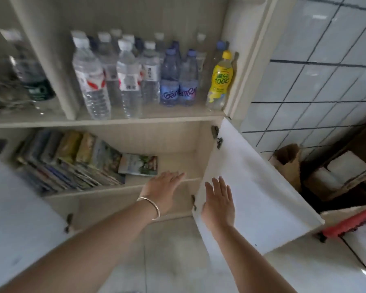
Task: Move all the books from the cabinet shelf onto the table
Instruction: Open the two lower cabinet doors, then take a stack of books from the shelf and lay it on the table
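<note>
A row of several books [72, 163] leans to the left on the lower cabinet shelf [178, 182]. One thin book with a pale green cover [138, 164] lies flat beside them. My left hand [163, 189], a bracelet on its wrist, reaches with straight fingers to the shelf's front edge, just right of the flat book, holding nothing. My right hand [219, 203] is spread flat in front of the inner face of the open right cabinet door [262, 197]. No table is in view.
The upper shelf carries several water bottles [127, 81] and a yellow drink bottle [220, 81]. The left cabinet door [19, 218] stands open too. A tiled wall [315, 70] and cardboard boxes [336, 176] are at the right. Pale floor tiles lie below.
</note>
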